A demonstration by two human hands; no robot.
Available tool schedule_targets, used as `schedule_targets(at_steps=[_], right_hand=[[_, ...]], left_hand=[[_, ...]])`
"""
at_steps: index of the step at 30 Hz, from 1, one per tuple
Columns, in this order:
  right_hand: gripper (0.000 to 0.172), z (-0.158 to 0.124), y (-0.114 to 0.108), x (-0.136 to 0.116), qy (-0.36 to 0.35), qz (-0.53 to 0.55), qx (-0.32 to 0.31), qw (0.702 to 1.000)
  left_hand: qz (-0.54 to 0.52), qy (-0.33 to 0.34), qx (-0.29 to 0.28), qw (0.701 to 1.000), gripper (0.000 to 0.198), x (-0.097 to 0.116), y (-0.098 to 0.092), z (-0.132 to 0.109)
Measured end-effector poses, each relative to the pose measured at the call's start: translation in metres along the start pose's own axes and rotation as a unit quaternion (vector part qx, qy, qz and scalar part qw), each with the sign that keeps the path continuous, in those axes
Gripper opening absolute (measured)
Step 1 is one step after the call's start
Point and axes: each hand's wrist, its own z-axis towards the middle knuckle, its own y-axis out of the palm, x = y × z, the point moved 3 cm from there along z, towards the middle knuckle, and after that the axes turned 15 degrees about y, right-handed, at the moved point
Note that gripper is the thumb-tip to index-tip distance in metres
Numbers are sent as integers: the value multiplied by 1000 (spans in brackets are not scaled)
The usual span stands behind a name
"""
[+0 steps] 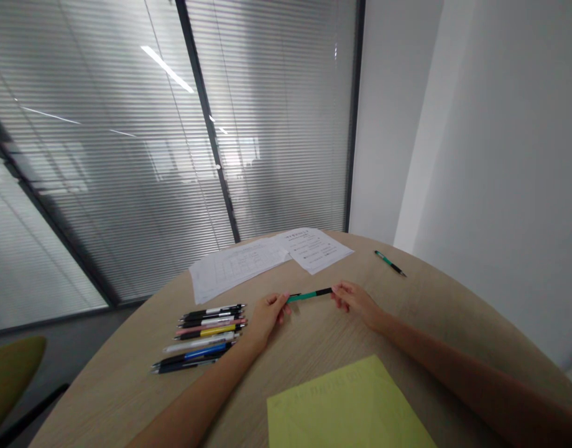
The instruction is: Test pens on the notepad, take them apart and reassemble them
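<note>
Between my hands a green pen (309, 295) with a black grip is held up, roughly level, over the table. My left hand (271, 314) is closed on its green clip end. At the black tip end, the fingers of my right hand (354, 298) pinch it. Left of my left hand lies a row of several pens, among them a yellow pen (211, 331) and a blue pen (199, 354), side by side. A second green pen (389, 263) with a black grip rests alone at the table's right side.
Printed sheets (239, 264) lie at the far side of the round wooden table (435, 330). A yellow sheet of paper (342, 407) is at the near edge. A yellow-green chair (13, 373) stands at lower left. Glass panels with blinds (286, 124) and a white wall (500, 155) stand behind.
</note>
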Motion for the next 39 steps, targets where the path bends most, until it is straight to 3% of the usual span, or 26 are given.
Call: schedule_targets(at_steps=[8,16,25,31,39], right_hand=[[36,-1,1,3,43,17,28,999],[20,-3,2,-5,19,17,17,1000],[33,-1,1,2,24,-19,30,999],[15,-1,1,-1,11,-4,28,1000],[30,0,0,1,11,-20,31,999]], left_hand=[[-2,3,8,1000,44,3,-1,0],[2,7,22,1000,44,-3,-1,2],[0,8,14,1000,44,1,0,1],[7,2,21,1000,44,2,-2,0],[2,4,19,1000,44,4,-1,-1]])
